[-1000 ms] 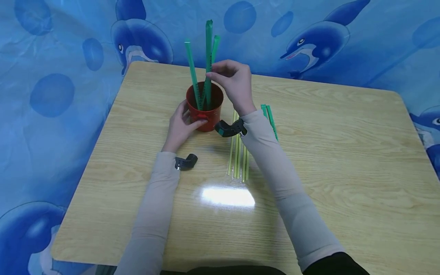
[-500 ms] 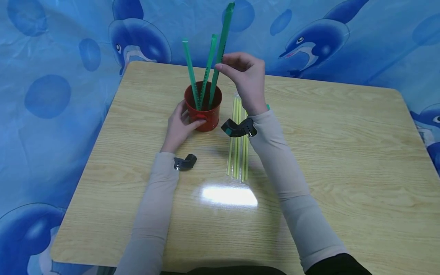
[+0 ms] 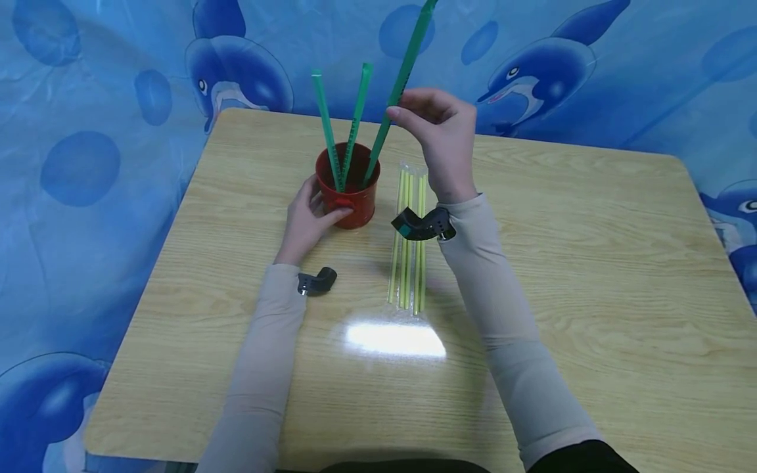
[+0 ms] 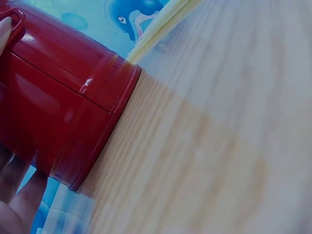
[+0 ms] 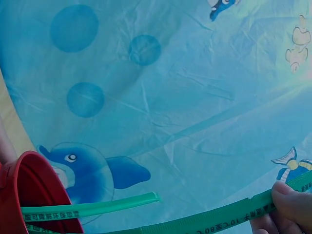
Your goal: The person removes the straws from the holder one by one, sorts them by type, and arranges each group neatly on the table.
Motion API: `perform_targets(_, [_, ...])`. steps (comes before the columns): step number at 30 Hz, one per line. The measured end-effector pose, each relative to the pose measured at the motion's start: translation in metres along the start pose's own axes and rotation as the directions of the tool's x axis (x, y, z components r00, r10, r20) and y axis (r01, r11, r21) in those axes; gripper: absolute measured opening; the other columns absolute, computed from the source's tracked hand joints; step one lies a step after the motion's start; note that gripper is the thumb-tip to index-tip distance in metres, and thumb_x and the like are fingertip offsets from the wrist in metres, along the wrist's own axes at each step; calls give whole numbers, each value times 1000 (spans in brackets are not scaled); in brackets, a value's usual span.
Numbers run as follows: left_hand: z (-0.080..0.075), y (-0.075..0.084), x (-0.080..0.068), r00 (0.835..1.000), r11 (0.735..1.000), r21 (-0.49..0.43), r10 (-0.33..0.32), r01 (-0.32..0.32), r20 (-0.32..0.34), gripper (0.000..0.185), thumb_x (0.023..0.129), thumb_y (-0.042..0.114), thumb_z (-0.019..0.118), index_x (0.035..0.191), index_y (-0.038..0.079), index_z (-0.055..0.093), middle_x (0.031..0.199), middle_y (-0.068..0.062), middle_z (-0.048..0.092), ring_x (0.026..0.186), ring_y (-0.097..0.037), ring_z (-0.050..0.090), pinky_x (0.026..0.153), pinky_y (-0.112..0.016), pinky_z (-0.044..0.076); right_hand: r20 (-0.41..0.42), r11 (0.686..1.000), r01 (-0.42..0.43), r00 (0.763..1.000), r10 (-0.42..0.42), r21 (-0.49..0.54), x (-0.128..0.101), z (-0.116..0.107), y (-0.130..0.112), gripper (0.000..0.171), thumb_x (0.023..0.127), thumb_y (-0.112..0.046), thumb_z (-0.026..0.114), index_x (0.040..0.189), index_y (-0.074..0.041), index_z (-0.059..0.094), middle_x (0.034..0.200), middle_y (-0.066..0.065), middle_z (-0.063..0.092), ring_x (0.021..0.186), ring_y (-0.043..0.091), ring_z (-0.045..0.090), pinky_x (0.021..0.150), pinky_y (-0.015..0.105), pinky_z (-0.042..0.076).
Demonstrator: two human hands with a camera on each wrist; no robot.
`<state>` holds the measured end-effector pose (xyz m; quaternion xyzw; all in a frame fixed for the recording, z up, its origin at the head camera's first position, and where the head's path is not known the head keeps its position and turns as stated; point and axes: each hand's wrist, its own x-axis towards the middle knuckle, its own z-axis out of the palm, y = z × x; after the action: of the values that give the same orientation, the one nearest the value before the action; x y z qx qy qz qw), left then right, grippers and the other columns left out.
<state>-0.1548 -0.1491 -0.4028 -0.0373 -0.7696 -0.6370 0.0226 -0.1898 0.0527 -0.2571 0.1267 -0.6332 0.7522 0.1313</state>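
My left hand (image 3: 305,223) holds a small red bucket (image 3: 361,209) upright on the table, thumb across its front and fingers round its side. In the left wrist view the red bucket (image 4: 63,83) shows its lower wall, with fingertips along it. Two green paper-wrapped straws (image 3: 326,125) lean inside. A third green wrapped straw (image 3: 407,62) is pinched between thumb and fingers of my right hand (image 3: 445,135); it slants up to the right, its lower end within the bucket's mouth. Printed lettering runs along this wrapped straw (image 5: 209,220) in the right wrist view.
Right of the bucket, several yellow straws (image 3: 405,276) in clear wrappers lie side by side on the wooden table (image 3: 591,276), partly under my right wrist's camera band (image 3: 423,225). A blue dolphin-print sheet (image 3: 367,39) hangs behind the table.
My right hand has moved right and slightly up, tilting its green straw away from the other two. The left hand and bucket stay in place. Green straws seen earlier beside the yellow ones are now hidden.
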Motion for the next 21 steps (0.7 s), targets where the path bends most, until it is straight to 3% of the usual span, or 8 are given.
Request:
perform_targets(9, [-2, 0, 1, 1000, 1000, -7, -8, 8, -1, 80, 79, 13, 78, 145, 12, 34, 145, -6, 40, 133, -18, 37, 108, -27, 35, -48, 999, 27, 999, -26, 28, -1, -7, -7, 10, 77, 7, 72, 84, -1, 73, 78, 5, 68, 79, 24, 62, 79, 34, 55])
perform_targets(16, [-2, 0, 1, 1000, 1000, -9, -6, 6, -5, 80, 78, 14, 78, 145, 12, 34, 144, -5, 41, 133, -17, 37, 107, -26, 35, -58, 989, 147, 987, -147, 4, -4, -10, -9, 7, 79, 5, 71, 83, -1, 73, 77, 4, 68, 75, 25, 62, 77, 36, 55])
perform_targets(21, [-2, 1, 1, 1000, 1000, -12, -7, 7, -2, 80, 78, 15, 78, 145, 13, 33, 145, -4, 40, 133, -17, 37, 107, -26, 35, -63, 984, 177, 983, -175, 26, -4, -13, -11, 12, 80, 8, 68, 81, -2, 73, 77, 5, 68, 74, 24, 62, 77, 37, 55])
